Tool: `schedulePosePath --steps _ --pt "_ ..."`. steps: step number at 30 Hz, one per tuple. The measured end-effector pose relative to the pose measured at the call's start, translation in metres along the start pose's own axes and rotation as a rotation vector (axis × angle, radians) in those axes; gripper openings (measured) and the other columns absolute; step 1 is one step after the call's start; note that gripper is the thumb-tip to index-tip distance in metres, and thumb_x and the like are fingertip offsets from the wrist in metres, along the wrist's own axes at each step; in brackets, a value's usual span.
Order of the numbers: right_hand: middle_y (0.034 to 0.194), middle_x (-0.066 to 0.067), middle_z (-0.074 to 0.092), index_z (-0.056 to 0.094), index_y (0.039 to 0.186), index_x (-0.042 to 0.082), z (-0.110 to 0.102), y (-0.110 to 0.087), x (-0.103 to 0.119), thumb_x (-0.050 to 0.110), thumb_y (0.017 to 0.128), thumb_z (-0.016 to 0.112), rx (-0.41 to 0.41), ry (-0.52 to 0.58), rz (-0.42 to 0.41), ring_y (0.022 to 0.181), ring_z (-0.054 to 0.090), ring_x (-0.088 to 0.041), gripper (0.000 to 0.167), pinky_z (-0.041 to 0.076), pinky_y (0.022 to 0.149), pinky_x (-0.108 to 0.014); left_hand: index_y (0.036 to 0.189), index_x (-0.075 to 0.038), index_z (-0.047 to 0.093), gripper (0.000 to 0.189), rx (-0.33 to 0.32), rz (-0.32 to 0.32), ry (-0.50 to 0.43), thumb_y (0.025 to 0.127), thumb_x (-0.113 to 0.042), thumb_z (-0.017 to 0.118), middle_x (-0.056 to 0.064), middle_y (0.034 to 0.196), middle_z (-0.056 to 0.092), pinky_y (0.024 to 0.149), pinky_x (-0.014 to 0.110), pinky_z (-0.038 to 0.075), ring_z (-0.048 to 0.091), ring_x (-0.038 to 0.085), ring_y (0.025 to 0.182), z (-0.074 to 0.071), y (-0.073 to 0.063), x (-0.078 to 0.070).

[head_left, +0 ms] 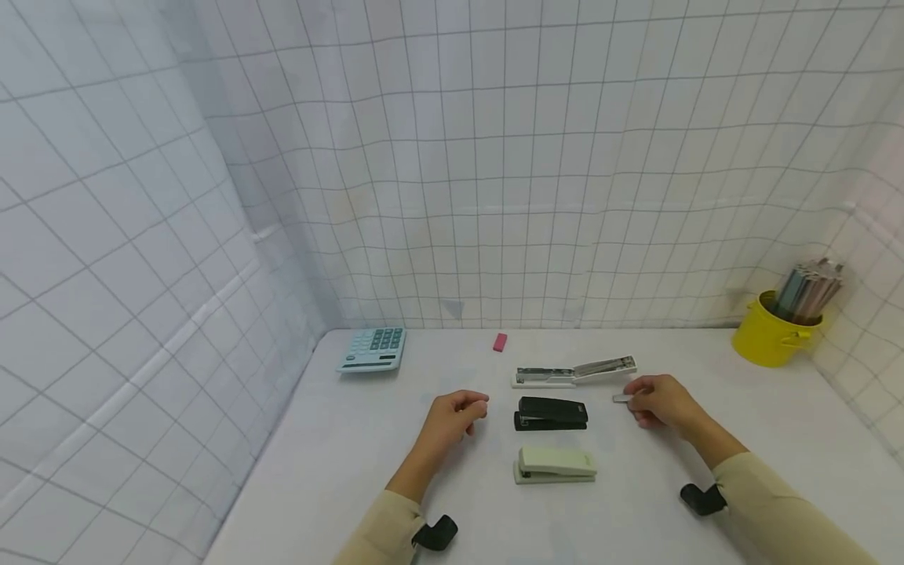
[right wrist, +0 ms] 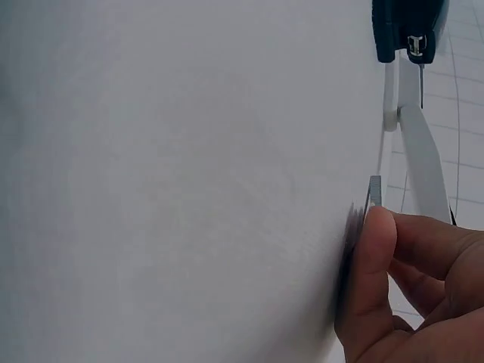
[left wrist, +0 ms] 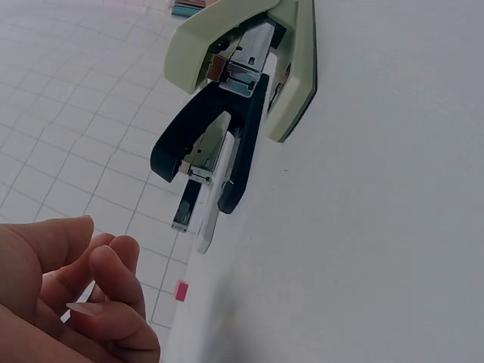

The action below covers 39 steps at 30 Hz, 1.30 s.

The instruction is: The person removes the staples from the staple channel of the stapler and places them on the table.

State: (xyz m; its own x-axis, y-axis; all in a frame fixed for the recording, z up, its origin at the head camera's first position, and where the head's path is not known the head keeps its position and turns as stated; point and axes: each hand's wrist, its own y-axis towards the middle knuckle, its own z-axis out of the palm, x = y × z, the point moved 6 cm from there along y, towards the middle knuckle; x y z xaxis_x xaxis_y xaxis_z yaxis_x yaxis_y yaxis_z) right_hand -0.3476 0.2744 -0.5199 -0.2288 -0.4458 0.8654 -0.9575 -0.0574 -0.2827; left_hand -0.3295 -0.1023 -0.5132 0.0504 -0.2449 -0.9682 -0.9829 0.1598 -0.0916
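My right hand [head_left: 660,402] pinches a short strip of staples [right wrist: 375,189] between thumb and fingers, low over the table to the right of the staplers. A white stapler [head_left: 544,384] lies nearby with its top swung wide back toward the right. In front of it sits a black stapler [head_left: 554,422], and nearest me a pale green stapler [head_left: 558,461], both with their tops down. To the left of the row, my left hand [head_left: 448,417] hovers with loosely curled fingers. Nothing shows between them in the left wrist view.
A light blue calculator [head_left: 371,351] lies at the table's back left. Behind the staplers is a small pink eraser [head_left: 500,342]. A yellow bucket [head_left: 759,341] of pencils [head_left: 808,292] stands at the back right. Gridded white cloth [head_left: 459,173] hangs round the table.
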Motion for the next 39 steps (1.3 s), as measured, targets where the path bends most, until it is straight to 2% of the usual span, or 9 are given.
schedulePosePath --steps 9,14,19,21,24,28,34,39 --pt "0.077 -0.006 0.06 0.057 0.124 -0.012 0.002 0.0 0.0 -0.002 0.095 0.062 -0.029 -0.061 -0.009 0.066 0.058 -0.014 0.032 0.055 0.057 -0.027 0.117 -0.004 0.072 0.027 0.006 0.014 -0.011 0.099 -0.023 0.066 0.004 0.093 0.069 0.059 0.025 0.043 0.055 0.015 0.068 0.001 -0.004 0.003" --pt "0.081 -0.007 0.06 0.057 0.126 -0.011 -0.01 -0.006 0.003 0.002 0.096 0.061 -0.054 -0.057 -0.008 0.069 0.059 -0.016 0.033 0.056 0.06 -0.029 0.116 -0.004 0.072 0.027 0.026 0.023 0.018 0.098 -0.023 0.067 0.002 0.091 0.066 0.064 0.028 0.045 0.055 0.015 0.068 0.006 0.0 0.002" --pt "0.098 -0.018 0.064 0.054 0.129 -0.012 -0.036 -0.024 0.018 0.013 0.101 0.058 -0.151 -0.028 -0.032 0.072 0.061 -0.018 0.038 0.057 0.065 -0.028 0.116 -0.006 0.073 0.027 0.06 0.035 0.067 0.096 -0.024 0.069 0.002 0.083 0.062 0.065 0.029 0.045 0.054 0.014 0.066 0.014 0.006 0.003" --pt "0.108 -0.021 0.063 0.053 0.132 -0.01 -0.04 -0.03 0.026 0.018 0.102 0.059 -0.17 -0.015 -0.044 0.076 0.062 -0.019 0.041 0.057 0.068 -0.027 0.116 -0.006 0.073 0.027 0.069 0.041 0.087 0.095 -0.023 0.07 0.001 0.081 0.063 0.064 0.029 0.046 0.054 0.013 0.065 0.017 0.008 0.004" --pt "0.11 -0.02 0.064 0.054 0.133 -0.008 -0.031 -0.032 0.038 0.022 0.102 0.061 -0.168 0.0 -0.083 0.08 0.062 -0.022 0.044 0.057 0.07 -0.027 0.115 -0.006 0.073 0.027 0.075 0.051 0.117 0.092 -0.02 0.073 0.0 0.081 0.064 0.063 0.029 0.047 0.056 0.013 0.066 0.019 0.009 0.007" --pt "0.102 -0.014 0.066 0.057 0.131 -0.008 -0.011 -0.031 0.052 0.02 0.101 0.062 -0.141 0.022 -0.159 0.081 0.063 -0.023 0.04 0.057 0.07 -0.028 0.116 -0.004 0.073 0.03 0.08 0.067 0.146 0.089 -0.017 0.077 0.0 0.086 0.066 0.065 0.029 0.049 0.058 0.014 0.072 0.024 0.008 0.008" --pt "0.103 -0.018 0.063 0.059 0.131 -0.007 0.013 -0.026 0.075 0.015 0.099 0.064 -0.089 0.045 -0.283 0.084 0.065 -0.024 0.039 0.058 0.073 -0.031 0.122 -0.006 0.07 0.041 0.059 0.07 0.223 0.083 -0.016 0.082 0.0 0.09 0.065 0.069 0.029 0.05 0.058 0.014 0.078 0.034 0.014 0.003" --pt "0.106 -0.015 0.063 0.061 0.131 -0.003 0.036 -0.017 0.091 0.015 0.098 0.066 -0.025 -0.01 -0.381 0.094 0.065 -0.03 0.038 0.058 0.078 -0.034 0.124 -0.007 0.07 0.047 0.059 0.078 0.298 0.08 -0.017 0.084 -0.002 0.086 0.065 0.074 0.032 0.049 0.057 0.013 0.078 0.04 0.022 0.002"
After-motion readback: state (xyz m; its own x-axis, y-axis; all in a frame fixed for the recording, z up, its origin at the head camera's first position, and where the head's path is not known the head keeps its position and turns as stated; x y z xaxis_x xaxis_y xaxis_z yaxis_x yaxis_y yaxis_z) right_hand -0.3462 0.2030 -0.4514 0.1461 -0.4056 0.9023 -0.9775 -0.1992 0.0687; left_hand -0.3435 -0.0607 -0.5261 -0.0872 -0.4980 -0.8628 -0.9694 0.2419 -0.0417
